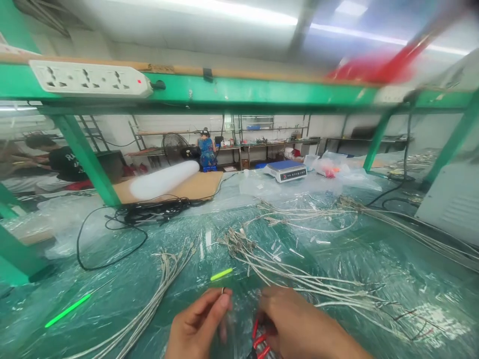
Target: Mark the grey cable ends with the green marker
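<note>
A small metal ring-like wire end [223, 290] stands up between the thumb and forefinger of the left hand [198, 324], at the near edge of the scene just left of centre; the fingertips are pressed together on it, and it is too small and blurred to say more of its shape. Its short axis points up and slightly far. Just to its right, close but apart, the right hand [299, 324] is curled shut around the red handles of a small hand tool [259, 339], whose working end is out of sight. The right hand is the nearer one to the tool; the left alone has the wire piece.

Just beyond the hands lies a short bright green sleeve [221, 273], its long axis running left to right, and a longer green one [68, 310] lies well to the left. Bundles of pale grey wires [284, 269] fan out to the right and far, and another bundle [157, 299] runs toward the near left.

All rests on a green bench covered with crinkled clear plastic sheeting [112, 269]. Farther off are a tangle of black cable [149, 212], a white foam roll [164, 180], a small white digital scale [286, 170], and a green frame [224, 92] carrying a white power strip [90, 79]. Other people sit at benches at far left and far centre.
</note>
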Demonstrator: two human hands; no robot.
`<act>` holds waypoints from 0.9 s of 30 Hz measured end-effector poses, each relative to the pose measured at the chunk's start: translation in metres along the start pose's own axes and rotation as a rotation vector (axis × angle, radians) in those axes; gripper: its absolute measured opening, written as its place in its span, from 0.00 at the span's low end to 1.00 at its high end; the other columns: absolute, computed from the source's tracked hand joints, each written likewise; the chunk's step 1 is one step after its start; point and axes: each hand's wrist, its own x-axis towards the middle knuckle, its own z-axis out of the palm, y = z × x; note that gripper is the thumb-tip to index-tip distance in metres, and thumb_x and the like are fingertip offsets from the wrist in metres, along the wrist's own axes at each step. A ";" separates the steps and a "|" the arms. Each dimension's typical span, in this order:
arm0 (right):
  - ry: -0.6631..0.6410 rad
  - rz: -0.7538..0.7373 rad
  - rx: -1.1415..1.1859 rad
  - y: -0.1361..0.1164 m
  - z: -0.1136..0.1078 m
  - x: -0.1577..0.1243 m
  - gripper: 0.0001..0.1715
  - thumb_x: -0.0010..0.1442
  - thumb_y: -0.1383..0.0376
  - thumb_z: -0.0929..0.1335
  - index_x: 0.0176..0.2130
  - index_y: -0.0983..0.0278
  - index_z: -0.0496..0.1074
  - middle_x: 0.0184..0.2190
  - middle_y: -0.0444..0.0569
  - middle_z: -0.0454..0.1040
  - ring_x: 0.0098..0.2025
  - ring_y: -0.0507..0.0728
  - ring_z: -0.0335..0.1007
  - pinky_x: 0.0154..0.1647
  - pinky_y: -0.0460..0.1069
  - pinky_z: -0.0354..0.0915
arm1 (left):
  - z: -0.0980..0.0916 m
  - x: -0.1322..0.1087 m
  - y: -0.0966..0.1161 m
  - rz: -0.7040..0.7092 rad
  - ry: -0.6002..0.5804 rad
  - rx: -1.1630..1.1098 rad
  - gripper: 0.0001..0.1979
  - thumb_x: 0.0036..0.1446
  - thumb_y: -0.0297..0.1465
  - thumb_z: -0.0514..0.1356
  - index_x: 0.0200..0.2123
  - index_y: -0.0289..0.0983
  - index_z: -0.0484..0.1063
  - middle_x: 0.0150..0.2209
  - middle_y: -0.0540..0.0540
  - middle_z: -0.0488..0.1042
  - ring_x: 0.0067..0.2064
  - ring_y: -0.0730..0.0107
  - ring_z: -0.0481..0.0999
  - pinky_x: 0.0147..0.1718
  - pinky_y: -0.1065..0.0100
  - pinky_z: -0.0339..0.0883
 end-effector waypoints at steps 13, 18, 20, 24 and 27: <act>-0.081 0.065 -0.064 0.000 -0.016 -0.007 0.08 0.37 0.71 0.72 0.23 0.61 0.72 0.20 0.45 0.72 0.19 0.52 0.60 0.16 0.46 0.43 | -0.006 0.003 0.010 0.012 0.010 0.152 0.10 0.49 0.38 0.68 0.23 0.39 0.81 0.15 0.52 0.72 0.23 0.67 0.69 0.34 0.67 0.66; 0.116 0.023 0.293 0.006 -0.028 -0.003 0.06 0.52 0.71 0.67 0.33 0.61 0.69 0.25 0.40 0.71 0.25 0.50 0.63 0.24 0.44 0.55 | -0.008 0.001 0.013 0.131 -0.038 0.367 0.17 0.53 0.40 0.64 0.15 0.41 0.75 0.33 0.45 0.79 0.35 0.60 0.75 0.34 0.69 0.68; 0.197 0.008 0.317 -0.002 -0.026 -0.001 0.03 0.57 0.65 0.69 0.34 0.61 0.68 0.29 0.41 0.71 0.29 0.51 0.64 0.29 0.45 0.57 | -0.008 0.000 0.011 0.161 -0.031 0.398 0.10 0.54 0.37 0.64 0.24 0.41 0.80 0.36 0.45 0.79 0.42 0.56 0.76 0.39 0.69 0.68; 0.254 -0.050 0.211 -0.017 -0.013 0.002 0.22 0.49 0.51 0.76 0.36 0.61 0.69 0.35 0.44 0.72 0.36 0.56 0.65 0.35 0.48 0.58 | -0.009 -0.001 0.005 0.183 -0.041 0.410 0.11 0.54 0.35 0.65 0.40 0.42 0.82 0.33 0.46 0.76 0.41 0.55 0.76 0.39 0.67 0.69; 0.253 -0.097 0.098 -0.016 -0.001 0.006 0.18 0.55 0.52 0.73 0.37 0.61 0.70 0.35 0.44 0.73 0.37 0.57 0.66 0.38 0.50 0.58 | -0.009 -0.001 0.002 0.175 -0.060 0.404 0.10 0.55 0.35 0.64 0.40 0.43 0.82 0.34 0.46 0.76 0.39 0.56 0.77 0.38 0.67 0.70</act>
